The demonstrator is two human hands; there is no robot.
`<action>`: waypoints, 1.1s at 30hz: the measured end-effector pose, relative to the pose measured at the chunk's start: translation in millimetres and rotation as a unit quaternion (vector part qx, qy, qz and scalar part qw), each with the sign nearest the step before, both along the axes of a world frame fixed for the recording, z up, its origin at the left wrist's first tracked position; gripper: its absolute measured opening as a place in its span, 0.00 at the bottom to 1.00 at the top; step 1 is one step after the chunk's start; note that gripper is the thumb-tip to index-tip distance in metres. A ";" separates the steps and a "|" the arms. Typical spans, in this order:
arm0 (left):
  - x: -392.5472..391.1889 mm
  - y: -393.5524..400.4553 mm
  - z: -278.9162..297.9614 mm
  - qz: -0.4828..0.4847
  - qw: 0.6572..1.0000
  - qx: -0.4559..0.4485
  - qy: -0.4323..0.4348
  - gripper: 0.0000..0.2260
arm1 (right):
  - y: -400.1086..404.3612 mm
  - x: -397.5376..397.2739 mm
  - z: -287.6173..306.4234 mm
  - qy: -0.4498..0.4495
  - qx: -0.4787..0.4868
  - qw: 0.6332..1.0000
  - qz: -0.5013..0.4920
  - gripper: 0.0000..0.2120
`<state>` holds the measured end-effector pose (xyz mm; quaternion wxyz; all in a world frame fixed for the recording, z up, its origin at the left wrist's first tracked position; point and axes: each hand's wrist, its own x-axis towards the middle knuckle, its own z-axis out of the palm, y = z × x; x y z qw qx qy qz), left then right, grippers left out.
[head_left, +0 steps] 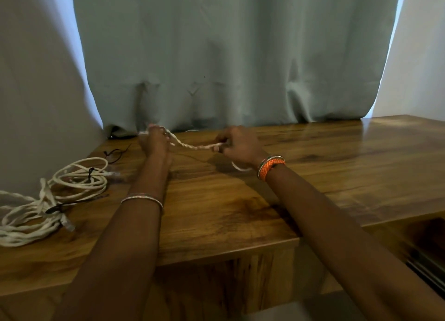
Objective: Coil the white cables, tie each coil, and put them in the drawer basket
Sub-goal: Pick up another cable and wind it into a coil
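Observation:
A twisted white cable [192, 146] stretches taut between my two hands above the far part of the wooden table [337, 166]. My left hand [154, 141] grips one end near the curtain, with cable loops around its fingers. My right hand [237, 143] pinches the other end, and a short white loop [239, 168] hangs below its wrist. On the left lies a round white coil [80, 176] bound with a black tie [90, 174]. Nearer me sits a looser bundle of twisted white cable [26, 220] with a black tie [54, 208] and clear plugs.
A loose black tie [114, 153] lies on the table behind the coils. A pale curtain [216, 56] hangs along the table's far edge. At the lower right, an open drawer [423, 253] shows below the table top; its inside is dark and blurred.

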<state>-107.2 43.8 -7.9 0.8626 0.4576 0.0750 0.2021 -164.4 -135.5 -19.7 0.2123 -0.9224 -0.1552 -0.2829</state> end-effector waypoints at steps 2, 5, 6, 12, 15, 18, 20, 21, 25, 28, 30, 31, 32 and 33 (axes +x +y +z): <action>-3.5 -20.0 -7.2 -0.021 0.982 0.188 -0.015 0.13 | 8.4 -2.7 -0.9 0.034 -0.041 0.998 0.031 0.07; -23.5 -45.2 -15.8 -0.125 0.904 0.401 -0.080 0.13 | 15.1 -4.7 1.4 0.069 0.119 0.983 0.122 0.07; -26.8 -48.2 -15.2 -0.165 0.899 0.398 -0.079 0.14 | 12.1 -2.3 2.5 0.054 0.150 0.981 0.112 0.08; -28.3 -34.0 -5.2 -0.501 0.830 0.244 0.007 0.15 | -19.2 4.3 6.3 -0.049 0.017 0.996 -0.071 0.23; -37.2 -25.2 1.2 -0.556 0.796 0.235 -0.029 0.18 | -24.8 2.4 11.3 -0.102 -0.087 0.983 -0.122 0.17; -45.3 -17.3 3.2 -0.585 0.766 0.257 -0.065 0.11 | -42.5 5.1 7.8 -0.100 -0.057 0.981 -0.155 0.21; -44.6 -14.3 2.7 -0.584 0.771 0.246 -0.068 0.09 | -47.9 6.1 2.7 -0.020 0.019 0.991 -0.131 0.21; -42.7 -14.3 2.4 -0.578 0.781 0.227 -0.065 0.10 | -48.6 5.6 1.5 0.043 0.097 0.992 -0.073 0.19; -30.9 -11.5 -1.5 -0.522 0.842 0.124 -0.053 0.24 | -51.7 -2.4 13.7 0.325 0.436 0.815 0.198 0.21; -25.9 -11.9 -2.8 -0.485 0.866 0.101 -0.075 0.18 | -54.3 -0.4 15.9 0.410 0.463 0.751 0.231 0.33; -23.2 -13.0 -3.1 -0.449 0.885 0.094 -0.079 0.14 | -55.4 0.4 13.4 0.428 0.464 0.744 0.219 0.35; -21.8 -12.3 -3.0 -0.429 0.896 0.081 -0.081 0.14 | -56.9 -0.5 12.8 0.429 0.476 0.736 0.219 0.34; -19.5 -10.4 -2.6 -0.410 0.906 0.063 -0.088 0.14 | -59.2 -1.0 13.5 0.426 0.491 0.724 0.230 0.33; -17.6 -7.7 -2.0 -0.393 0.913 0.046 -0.098 0.14 | -61.4 -2.6 15.1 0.422 0.503 0.712 0.248 0.31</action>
